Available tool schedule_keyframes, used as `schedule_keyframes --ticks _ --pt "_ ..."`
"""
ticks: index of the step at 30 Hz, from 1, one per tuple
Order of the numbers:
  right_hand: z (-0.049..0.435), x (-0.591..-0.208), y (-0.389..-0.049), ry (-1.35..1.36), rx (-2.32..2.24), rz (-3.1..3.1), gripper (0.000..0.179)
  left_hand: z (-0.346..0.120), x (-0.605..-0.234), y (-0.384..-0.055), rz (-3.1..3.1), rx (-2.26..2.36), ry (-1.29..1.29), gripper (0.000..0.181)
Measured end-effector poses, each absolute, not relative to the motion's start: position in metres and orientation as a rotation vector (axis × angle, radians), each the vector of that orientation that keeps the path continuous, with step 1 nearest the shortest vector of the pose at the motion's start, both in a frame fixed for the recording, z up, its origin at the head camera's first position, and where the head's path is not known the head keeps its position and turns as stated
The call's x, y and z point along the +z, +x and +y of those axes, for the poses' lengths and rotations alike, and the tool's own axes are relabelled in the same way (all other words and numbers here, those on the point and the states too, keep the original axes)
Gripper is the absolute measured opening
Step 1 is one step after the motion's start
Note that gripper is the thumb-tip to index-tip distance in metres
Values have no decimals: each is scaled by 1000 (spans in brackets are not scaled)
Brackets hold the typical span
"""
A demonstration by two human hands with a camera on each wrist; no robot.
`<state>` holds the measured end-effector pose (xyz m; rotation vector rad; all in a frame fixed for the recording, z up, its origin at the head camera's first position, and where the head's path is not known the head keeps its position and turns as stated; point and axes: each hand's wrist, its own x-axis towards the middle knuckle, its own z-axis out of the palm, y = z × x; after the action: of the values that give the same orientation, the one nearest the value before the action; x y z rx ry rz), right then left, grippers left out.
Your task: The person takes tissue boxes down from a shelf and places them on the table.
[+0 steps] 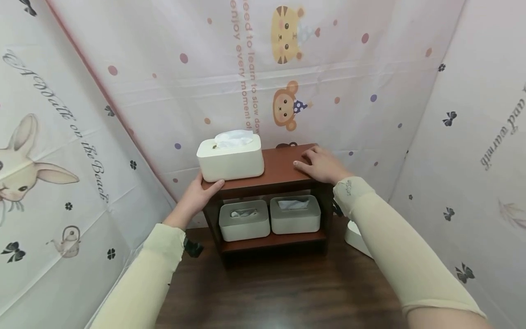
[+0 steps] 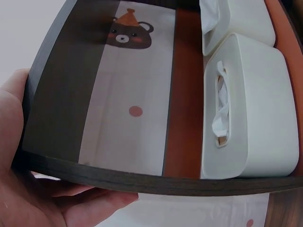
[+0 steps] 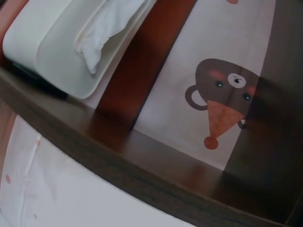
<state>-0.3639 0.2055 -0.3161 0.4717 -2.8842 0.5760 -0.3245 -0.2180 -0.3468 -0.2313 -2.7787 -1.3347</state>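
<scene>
Shelf (image 1: 283, 168): grasped at left end by left hand (image 1: 195, 195), touched at right by loose-fingered right hand (image 1: 325, 166); keep level.

A tissue box (image 1: 231, 165) stands left on the shelf (image 1: 283, 165), above two lower boxes (image 1: 245, 229) side by side inside it.

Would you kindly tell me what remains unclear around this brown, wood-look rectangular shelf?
- White, rounded rectangular box beside the shelf: head view, partly hidden by the cream fabric right sleeve.
- Upper white, rounded rectangular tissue box: left wrist view, cut off by the top edge.
- Right hand: right wrist view, outside the frame.
</scene>
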Motion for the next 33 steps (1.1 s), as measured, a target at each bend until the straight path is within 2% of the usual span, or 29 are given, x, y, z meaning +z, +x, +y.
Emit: schedule_keyframes --ticks 13,21,33 --pt "203 -312 -361 475 572 -2907 78 -218 -344 -321 -2775 -1276 -161 114" --pt "205 -311 -362 462 550 -2911 77 -214 -327 -317 -2705 -1296 -135 137" --pt "206 -313 -361 456 555 -2899 77 -211 -293 -317 -2644 -909 -246 115"
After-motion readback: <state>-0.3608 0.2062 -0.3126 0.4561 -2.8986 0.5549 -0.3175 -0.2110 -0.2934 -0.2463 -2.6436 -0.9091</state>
